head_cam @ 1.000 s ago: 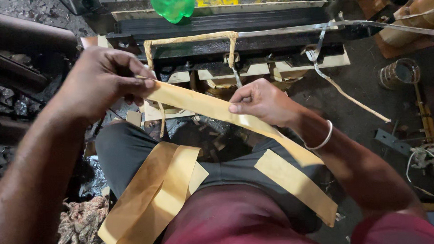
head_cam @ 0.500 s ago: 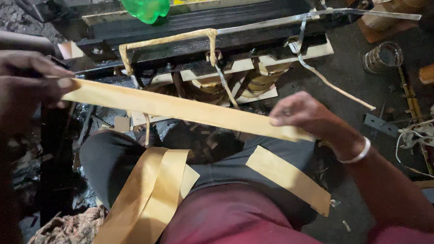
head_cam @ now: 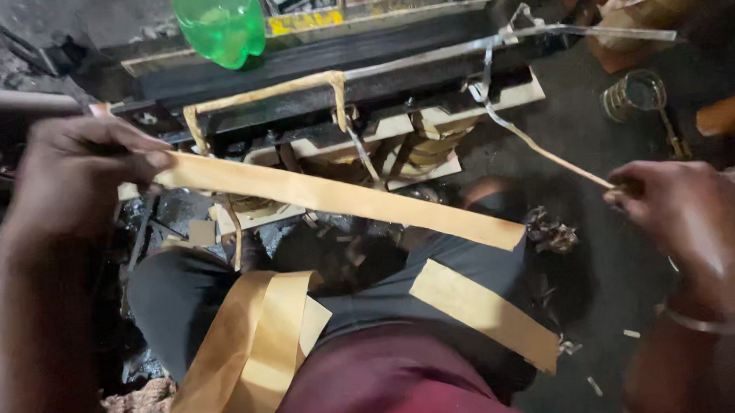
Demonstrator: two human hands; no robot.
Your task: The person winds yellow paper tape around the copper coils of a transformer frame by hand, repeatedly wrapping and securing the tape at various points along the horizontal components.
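— Across the middle, what runs from one side to the other?

— One long tan paper strip, slanting down from upper left to lower right above the lap. Its left end is pinched in the left hand; its right end hangs free, touching nothing.

— How does that hand sit?

— Knuckles up, forearm coming in from the lower left, thumb and fingertips pressed together on the strip's end. That grip is clamped on the paper.

— And the other hand?

— The right hand is well apart from the strip, out at the right edge, back of the hand towards the camera, a thin bangle on the wrist. Its grip is closed on the end of a thin pale band, which rises leftward to the metal frame.

— What lies below?

— More paper on the lap: a shorter tan piece on the right thigh and a folded stack of strips over the left one, on dark trousers.

— Beyond the hands?

— A dark metal frame with a tan paper loop draped over it, wound coils beneath, and a green plastic bottle above. A small wire coil sits on the floor to the right.
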